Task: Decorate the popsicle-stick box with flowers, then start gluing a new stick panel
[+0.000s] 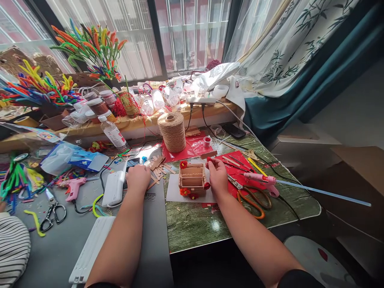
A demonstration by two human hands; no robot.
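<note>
A small box of wooden craft sticks (192, 176) stands on white paper (172, 194), with red flowers (185, 192) on its corners. Beside its right end, my right hand (218, 178) is closed in a pinch; a small red piece (209, 159) shows at the fingertips. To the left, my left hand (138, 177) lies with its fingers curled on the grey table, between a phone (132, 163) and loose craft sticks (157, 163). Whatever is under those fingers is hidden.
Right of the box lie orange-handled scissors (255, 200) and a pink glue gun (261, 179) with a long glue stick. A twine spool (172, 132) stands behind. On the left are a white power bank (113, 188), another glue gun (74, 189) and scissors (54, 212).
</note>
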